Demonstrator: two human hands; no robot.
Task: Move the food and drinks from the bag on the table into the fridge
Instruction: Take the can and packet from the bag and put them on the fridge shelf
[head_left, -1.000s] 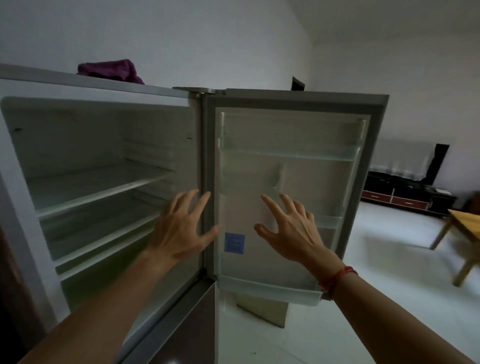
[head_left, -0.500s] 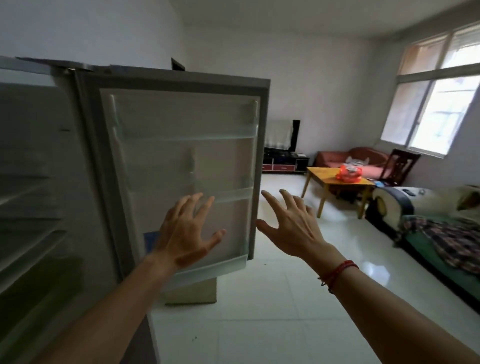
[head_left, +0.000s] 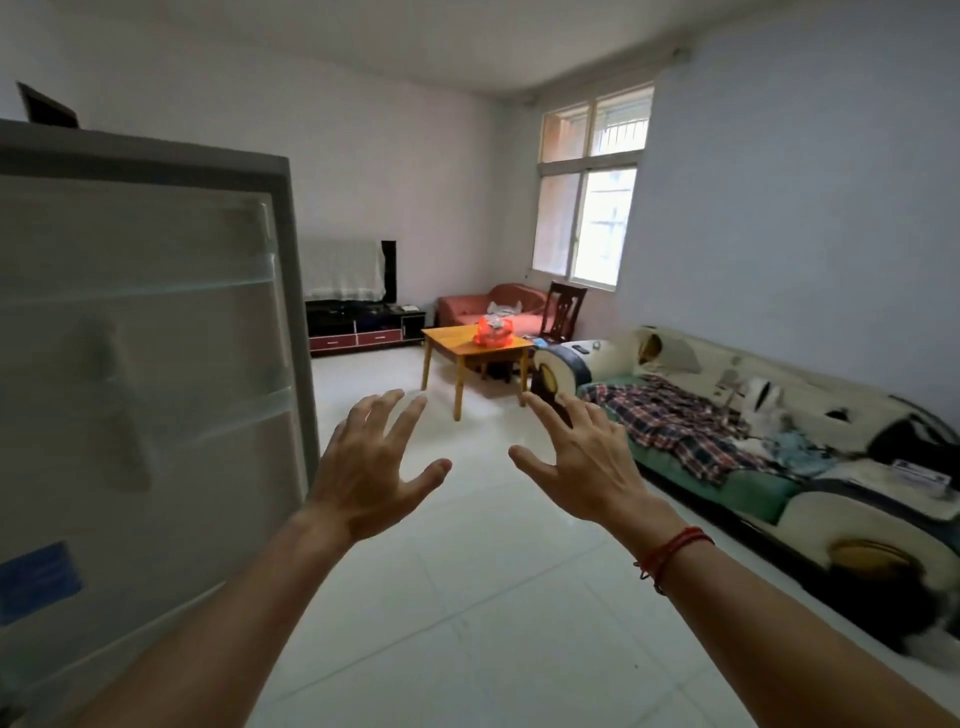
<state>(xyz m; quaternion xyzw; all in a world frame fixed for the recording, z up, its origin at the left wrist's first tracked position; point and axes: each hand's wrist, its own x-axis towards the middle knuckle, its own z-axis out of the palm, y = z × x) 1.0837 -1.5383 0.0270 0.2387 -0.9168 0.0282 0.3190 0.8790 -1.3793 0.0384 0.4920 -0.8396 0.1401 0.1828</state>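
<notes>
Head view: two bare forearms are stretched forward over a white tiled floor (head_left: 467, 597). The left hand (head_left: 363, 478) and the right hand (head_left: 587, 467) are each held palm down with fingers spread, the grip released, nothing grasped. A red string bracelet (head_left: 670, 553) is worn on the right wrist. Just left of the left hand, the open grey fridge door (head_left: 156, 364) with clear plastic door shelves is seen. Well beyond both hands, between them, an orange plastic bag (head_left: 493, 332) rests on a small yellow wooden tabletop (head_left: 467, 345). To the right of the right hand, a cream sofa (head_left: 779, 467) is covered by a plaid blanket (head_left: 675, 421).
</notes>
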